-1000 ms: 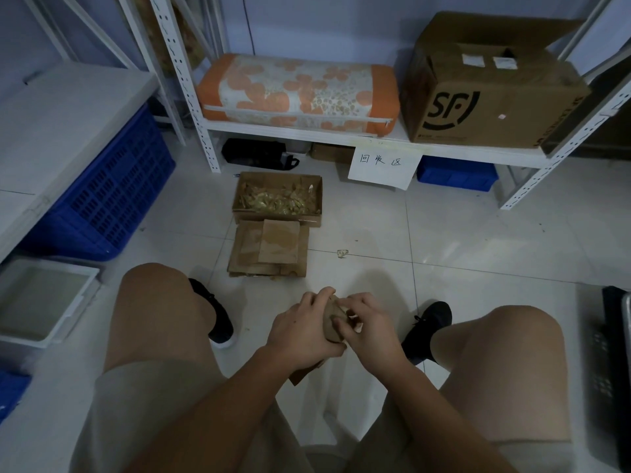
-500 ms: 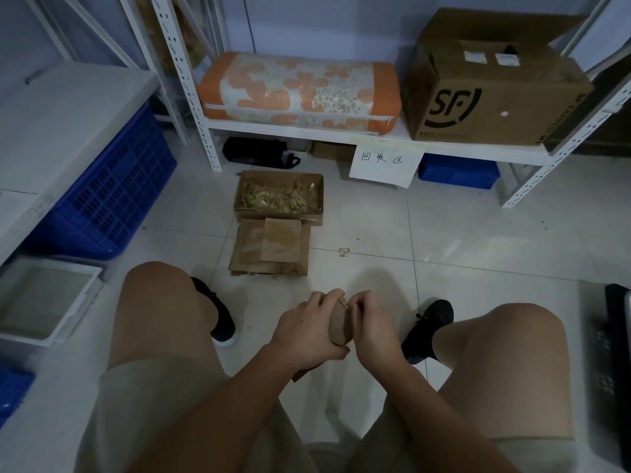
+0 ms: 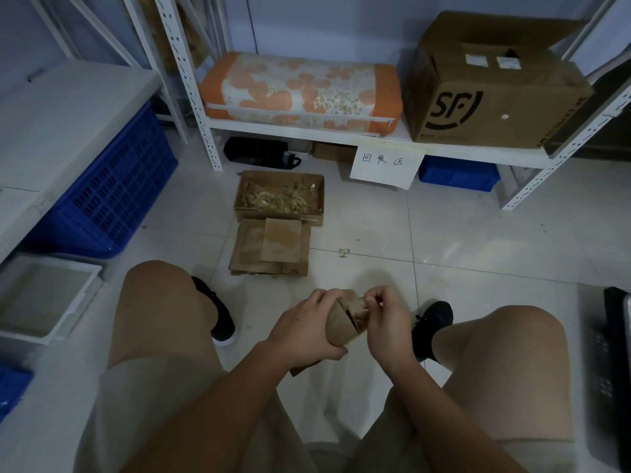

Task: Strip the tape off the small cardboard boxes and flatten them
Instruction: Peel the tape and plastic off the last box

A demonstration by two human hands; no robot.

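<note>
Small box [image 3: 343, 320] held between both sets of fingers, above the floor between the knees. Left hand [image 3: 302, 331] wrapped round its side; right hand [image 3: 387, 322] pinching at the top edge, probably tape. Best peeled slowly, low along the flap, box kept steady.

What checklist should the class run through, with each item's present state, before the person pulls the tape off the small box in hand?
1. Left hand has a firm grip on the small box: ok.
2. Right hand pinches at the box's top edge: ok.
3. Tape end actually caught: cannot tell.
4. Open scrap box within view ahead: ok.
5. Flattened pile lies flat for the next piece: ok.
</note>
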